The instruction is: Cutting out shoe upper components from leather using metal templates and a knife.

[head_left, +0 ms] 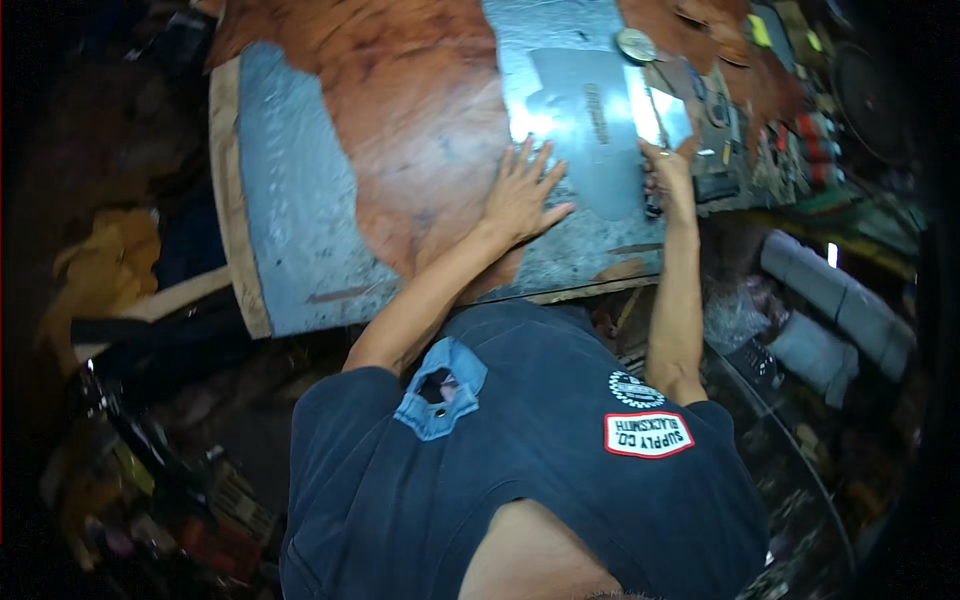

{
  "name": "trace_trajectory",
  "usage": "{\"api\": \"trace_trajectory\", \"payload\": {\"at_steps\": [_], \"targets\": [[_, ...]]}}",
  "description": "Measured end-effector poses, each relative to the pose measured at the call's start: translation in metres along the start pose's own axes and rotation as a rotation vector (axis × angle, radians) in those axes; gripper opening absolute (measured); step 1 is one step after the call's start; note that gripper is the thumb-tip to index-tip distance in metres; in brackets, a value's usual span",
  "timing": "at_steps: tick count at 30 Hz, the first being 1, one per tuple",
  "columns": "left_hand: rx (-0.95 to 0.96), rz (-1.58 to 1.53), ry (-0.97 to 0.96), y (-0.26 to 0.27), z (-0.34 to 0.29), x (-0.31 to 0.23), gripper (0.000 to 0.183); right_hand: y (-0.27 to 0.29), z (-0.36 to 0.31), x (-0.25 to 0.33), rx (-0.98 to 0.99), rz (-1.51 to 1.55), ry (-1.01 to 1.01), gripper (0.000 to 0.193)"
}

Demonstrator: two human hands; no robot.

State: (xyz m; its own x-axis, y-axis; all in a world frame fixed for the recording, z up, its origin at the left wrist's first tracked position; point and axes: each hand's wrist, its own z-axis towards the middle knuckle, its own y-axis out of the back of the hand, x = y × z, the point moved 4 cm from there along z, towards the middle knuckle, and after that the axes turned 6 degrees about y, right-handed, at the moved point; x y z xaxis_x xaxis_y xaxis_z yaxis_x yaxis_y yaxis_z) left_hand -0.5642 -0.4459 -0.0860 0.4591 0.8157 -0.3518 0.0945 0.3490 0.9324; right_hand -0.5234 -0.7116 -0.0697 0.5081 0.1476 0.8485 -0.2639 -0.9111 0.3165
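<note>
A large brown leather hide lies over the grey-blue worktop. My left hand rests flat with its fingers spread at the hide's right edge. The fingertips reach toward a smooth grey sheet with a rounded lower end, which lies on the worktop. Along that sheet's right side, my right hand is closed with curled fingers. A small dark thing shows under those fingers, too hidden to name. Just beyond this hand lies a shiny, light-reflecting piece.
A round tin stands beyond the grey sheet. Tools and small items, among them red cylinders, crowd the worktop's right end. Grey rolls lie lower right. Yellowish material hangs or lies at the left, beside the wooden table edge.
</note>
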Motion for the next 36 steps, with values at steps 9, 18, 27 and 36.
{"api": "trace_trajectory", "payload": {"at_steps": [9,18,27,36], "targets": [[-0.017,-0.06,0.046,-0.001,-0.013,0.007,0.072,-0.001,-0.011,0.014,0.247,0.263,-0.037,0.022],[-0.125,0.291,0.283,0.053,-0.074,0.162,0.073,0.022,-0.042,0.018,0.246,0.411,0.166,0.037],[-0.116,0.009,0.309,0.055,-0.136,0.149,0.094,0.004,-0.087,0.018,0.124,0.347,0.231,0.037],[0.063,-0.088,0.363,0.066,-0.191,0.111,0.11,-0.093,-0.139,0.008,0.207,0.251,0.123,0.036]]}}
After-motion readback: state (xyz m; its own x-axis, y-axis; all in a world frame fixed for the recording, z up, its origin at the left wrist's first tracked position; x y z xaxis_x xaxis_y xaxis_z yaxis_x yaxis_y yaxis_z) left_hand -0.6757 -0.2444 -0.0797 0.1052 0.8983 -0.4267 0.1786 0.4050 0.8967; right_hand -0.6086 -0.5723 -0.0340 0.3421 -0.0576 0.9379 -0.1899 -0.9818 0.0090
